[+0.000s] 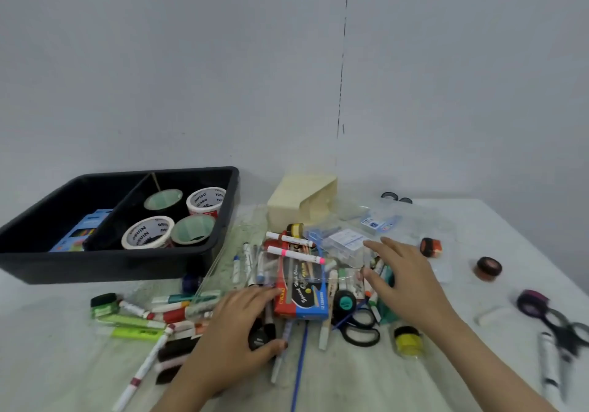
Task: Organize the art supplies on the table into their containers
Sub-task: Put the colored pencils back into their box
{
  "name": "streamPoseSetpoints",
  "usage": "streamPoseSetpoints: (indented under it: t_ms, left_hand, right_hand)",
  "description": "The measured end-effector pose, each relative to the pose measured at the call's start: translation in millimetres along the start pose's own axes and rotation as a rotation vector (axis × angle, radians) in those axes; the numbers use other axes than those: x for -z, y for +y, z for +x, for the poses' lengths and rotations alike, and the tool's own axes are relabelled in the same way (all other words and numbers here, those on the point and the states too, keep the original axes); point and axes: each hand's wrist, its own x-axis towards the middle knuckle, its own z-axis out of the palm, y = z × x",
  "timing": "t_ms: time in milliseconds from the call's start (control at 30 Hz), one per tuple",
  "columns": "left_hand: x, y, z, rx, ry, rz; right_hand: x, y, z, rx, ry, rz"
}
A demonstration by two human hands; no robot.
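Observation:
A heap of markers, pens and small jars lies in the middle of the table. On it rests a red and blue crayon box under a clear plastic sheet. My left hand lies on the heap left of the box, its fingers and thumb curled round a small black round thing. My right hand hovers with spread fingers over the right side of the heap, beside a clear plastic packet. A black divided bin stands at the left with rolls of tape inside.
A cream box stands behind the heap. Black scissors and a yellow jar lie near my right forearm. More scissors, a purple tape roll and small orange jars sit at the right. Green highlighters lie at the left.

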Motion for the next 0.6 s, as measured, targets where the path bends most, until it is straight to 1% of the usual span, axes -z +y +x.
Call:
streamPoseSetpoints:
  t_ms: [67,133,300,367,467,533,600]
  left_hand:
    - [1.5,3.3,-1.0,0.015,0.014,-0.001]
    - [2.3,6.0,-2.0,0.030,0.019,-0.005]
    - [1.7,8.0,-2.3,0.039,0.055,-0.015]
    - [-0.2,7.1,-1.8,0.044,0.066,-0.015]
    - [-3.5,6.6,-2.4,0.052,0.105,-0.023]
    - [-4.8,6.2,-3.8,0.056,0.142,-0.032]
    - [-5.2,5.8,-4.7,0.055,0.169,-0.025]
  right_hand:
    - [-2.6,3.4,5.1,-0.032,-0.092,-0.003]
    - [-7.0,5.1,11.1,-0.040,-0.127,0.006]
    - [-10.3,6.7,23.2,0.002,-0.057,0.032]
    - [-6.0,5.9,24.2,0.092,0.025,0.011]
    - [3.8,5.9,23.8,0.300,0.263,-0.077]
    - [8.7,9.7,24.4,0.425,0.383,-0.102]
    - [12.3,15.4,26.8,0.527,0.436,-0.082]
